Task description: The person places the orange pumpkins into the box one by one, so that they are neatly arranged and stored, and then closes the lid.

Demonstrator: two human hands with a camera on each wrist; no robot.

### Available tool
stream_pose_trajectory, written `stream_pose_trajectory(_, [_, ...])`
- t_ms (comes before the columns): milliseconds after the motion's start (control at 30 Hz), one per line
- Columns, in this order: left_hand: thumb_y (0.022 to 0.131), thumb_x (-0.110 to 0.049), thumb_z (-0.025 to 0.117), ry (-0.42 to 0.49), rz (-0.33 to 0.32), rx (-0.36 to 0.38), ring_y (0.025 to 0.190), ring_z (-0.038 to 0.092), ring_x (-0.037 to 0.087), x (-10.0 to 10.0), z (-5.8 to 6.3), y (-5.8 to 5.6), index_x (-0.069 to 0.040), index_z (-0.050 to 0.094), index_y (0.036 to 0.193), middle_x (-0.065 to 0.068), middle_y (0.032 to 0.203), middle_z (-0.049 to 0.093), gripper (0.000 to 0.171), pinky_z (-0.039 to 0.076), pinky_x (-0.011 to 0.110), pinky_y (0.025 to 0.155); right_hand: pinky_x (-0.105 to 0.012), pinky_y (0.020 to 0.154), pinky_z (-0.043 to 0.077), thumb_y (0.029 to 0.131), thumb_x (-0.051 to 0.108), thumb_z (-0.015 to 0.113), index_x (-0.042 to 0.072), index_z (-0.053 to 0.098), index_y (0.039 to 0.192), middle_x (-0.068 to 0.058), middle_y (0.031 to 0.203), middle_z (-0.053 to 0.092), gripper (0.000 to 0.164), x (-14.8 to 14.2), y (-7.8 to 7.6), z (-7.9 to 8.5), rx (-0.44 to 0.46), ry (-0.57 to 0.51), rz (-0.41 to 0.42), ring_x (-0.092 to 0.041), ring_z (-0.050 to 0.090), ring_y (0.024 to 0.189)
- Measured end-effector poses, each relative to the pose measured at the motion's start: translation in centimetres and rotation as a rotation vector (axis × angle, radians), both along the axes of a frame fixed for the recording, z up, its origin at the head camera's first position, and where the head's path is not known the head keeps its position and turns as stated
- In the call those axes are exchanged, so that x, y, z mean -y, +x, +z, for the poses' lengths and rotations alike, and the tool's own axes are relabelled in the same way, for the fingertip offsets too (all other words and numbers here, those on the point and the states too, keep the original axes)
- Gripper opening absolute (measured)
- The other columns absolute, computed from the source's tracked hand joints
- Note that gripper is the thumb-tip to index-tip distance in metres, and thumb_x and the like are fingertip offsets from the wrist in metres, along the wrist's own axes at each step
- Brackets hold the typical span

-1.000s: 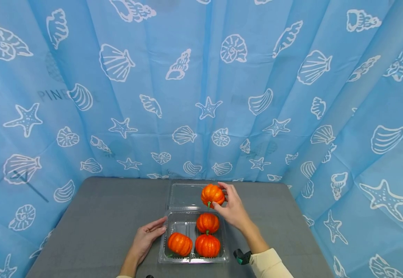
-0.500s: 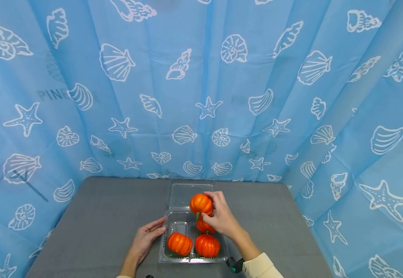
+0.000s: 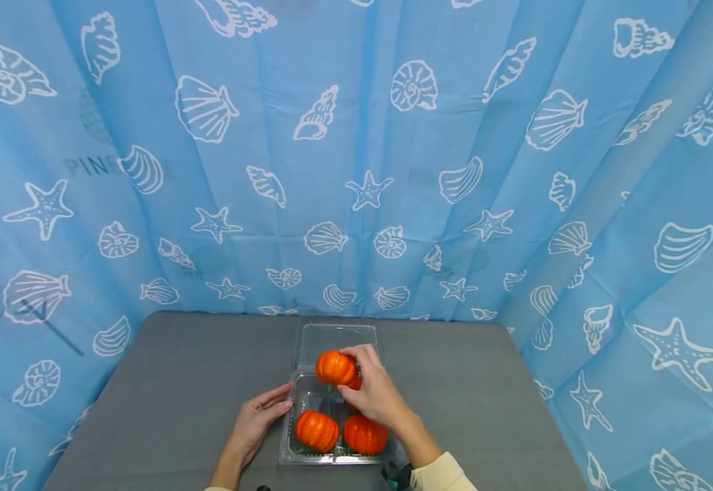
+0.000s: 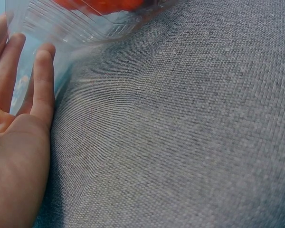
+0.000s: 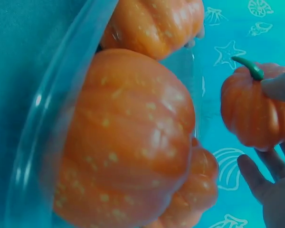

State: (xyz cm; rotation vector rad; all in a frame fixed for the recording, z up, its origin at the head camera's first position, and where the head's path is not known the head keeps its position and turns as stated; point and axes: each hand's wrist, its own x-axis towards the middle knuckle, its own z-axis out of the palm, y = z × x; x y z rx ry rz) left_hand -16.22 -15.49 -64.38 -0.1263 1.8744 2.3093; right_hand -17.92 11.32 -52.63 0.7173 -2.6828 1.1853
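Observation:
My right hand point(image 3: 373, 394) grips a small orange pumpkin point(image 3: 333, 367) between thumb and fingers, above the far part of a clear plastic clamshell container point(image 3: 286, 457). Its green stem point(image 5: 251, 68) shows beside the thumb in the right wrist view. Inside the container lie a pumpkin point(image 3: 317, 431) at the near left, a redder one point(image 3: 365, 435) at the near right, and a third behind it, mostly hidden by my right hand. At the container's left wall, my left hand point(image 3: 254, 421) touches the rim with fairly straight fingers. The left wrist view shows its fingers point(image 4: 43, 78) against the clear plastic.
The container's clear lid point(image 3: 338, 334) lies folded back on the far side. A grey cloth-covered table point(image 3: 209, 368) extends to both sides. Behind it hangs a blue curtain point(image 3: 307, 170) with white seashell prints.
My right hand has carried the pumpkin left and nearer, from over the lid's right side to over the container's far left part. My left hand has stayed at the rim.

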Motion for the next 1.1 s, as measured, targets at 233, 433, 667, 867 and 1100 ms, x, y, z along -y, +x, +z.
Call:
stream_pose_trajectory(233, [0.09,-0.009,0.076,-0.034,-0.002,-0.004,0.111,0.068,0.0,0.1,0.0,-0.2,0.006,0.058,0.139,0.008,0.135,0.069,0.054,0.055,0.016,0.091,-0.039,0.094,0.059,0.085,0.012,0.082,0.019,0.053,0.136,-0.002,0.131,0.051,0.06,0.7,0.2,-0.2,0.06,0.073,0.013,-0.02,0.061,0.111])
stream_pose_trajectory(433, [0.089,-0.007,0.076,-0.006,-0.007,0.031,0.112,0.067,0.001,0.1,0.1,-0.2,0.004,0.059,0.14,0.017,0.143,0.062,0.055,0.055,0.016,0.092,-0.041,0.094,0.059,0.084,0.015,0.084,0.016,0.055,0.133,-0.003,0.128,0.054,0.057,1.3,0.2,-0.4,0.038,0.162,0.046,-0.022,0.065,0.109])
stream_pose_trajectory(667, [0.089,-0.006,0.076,-0.003,-0.007,0.023,0.113,0.067,0.001,-0.1,-0.1,-0.2,0.005,0.059,0.139,0.02,0.144,0.06,0.054,0.054,0.016,0.093,-0.038,0.092,0.06,0.085,0.015,0.084,0.017,0.055,0.135,-0.004,0.128,0.054,0.057,1.8,0.1,-0.6,0.063,0.236,0.069,-0.022,0.066,0.107])
stream_pose_trajectory(867, [0.089,-0.005,0.076,-0.005,-0.004,0.011,0.113,0.067,0.001,-0.2,0.0,-0.2,0.006,0.059,0.139,0.021,0.144,0.06,0.054,0.053,0.015,0.093,-0.039,0.092,0.06,0.086,0.015,0.083,0.017,0.054,0.136,-0.004,0.128,0.055,0.058,2.1,0.1,-0.5,0.086,0.273,0.078,-0.023,0.066,0.107])
stream_pose_trajectory(1100, [0.088,-0.007,0.076,-0.007,-0.006,0.039,0.113,0.067,0.001,-0.1,0.1,-0.1,0.004,0.059,0.139,0.019,0.143,0.061,0.055,0.054,0.016,0.093,-0.032,0.086,0.059,0.094,0.028,0.074,0.019,0.055,0.138,-0.003,0.128,0.054,0.048,2.4,0.0,-0.4,0.163,0.276,0.098,-0.016,0.064,0.1])
